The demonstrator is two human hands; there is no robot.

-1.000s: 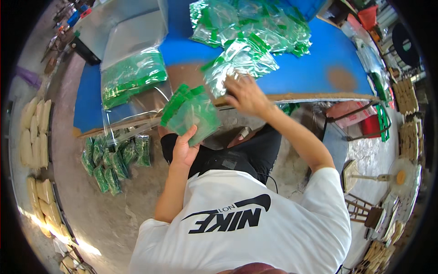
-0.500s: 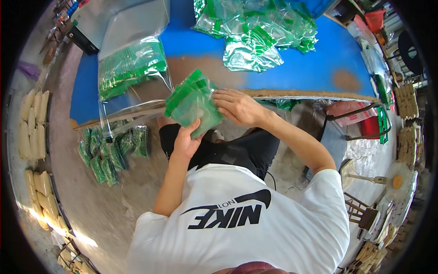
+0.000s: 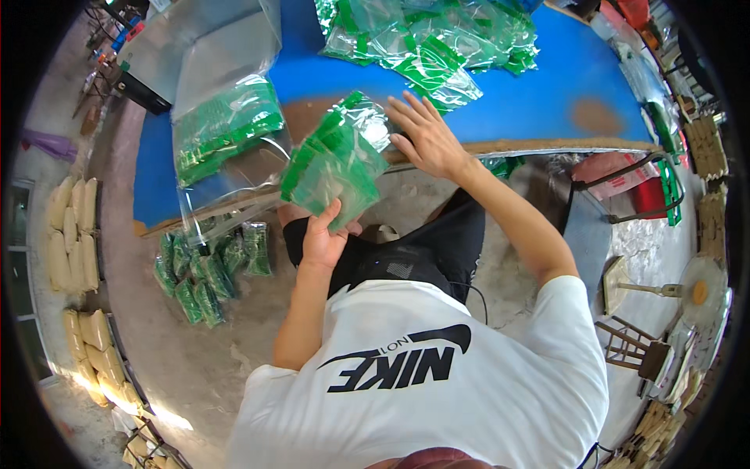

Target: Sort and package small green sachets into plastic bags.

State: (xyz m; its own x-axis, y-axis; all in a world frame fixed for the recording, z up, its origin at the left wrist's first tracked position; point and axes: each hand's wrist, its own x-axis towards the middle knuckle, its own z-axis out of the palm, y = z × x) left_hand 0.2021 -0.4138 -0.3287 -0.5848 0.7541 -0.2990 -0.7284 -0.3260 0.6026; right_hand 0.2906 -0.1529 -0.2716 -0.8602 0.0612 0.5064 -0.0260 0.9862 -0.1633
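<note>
My left hand (image 3: 325,237) grips a fanned bunch of clear plastic bags with green bands (image 3: 334,168) by its lower end, thumb on top. The bunch is held above my lap at the table's near edge. Just right of its upper end, my right hand (image 3: 428,139) is stretched out, fingers spread, with nothing in it. Beyond that hand a loose pile of similar green-banded bags (image 3: 437,47) lies on the blue table (image 3: 539,105). To the left, a large clear bag (image 3: 226,55) holds a neat stack of green-banded bags (image 3: 226,129) and overhangs the edge.
Several filled green packets (image 3: 205,273) lie on the floor left of my legs. Tan sacks (image 3: 74,234) are piled at the far left. On the right stand a cart with a dark handle (image 3: 637,184), a fan (image 3: 695,293) and a wooden stool (image 3: 637,348).
My right hand has come off the bunch and moved forward toward the loose pile, its fingers spreading. In my left hand the bunch now looks more fanned out.
</note>
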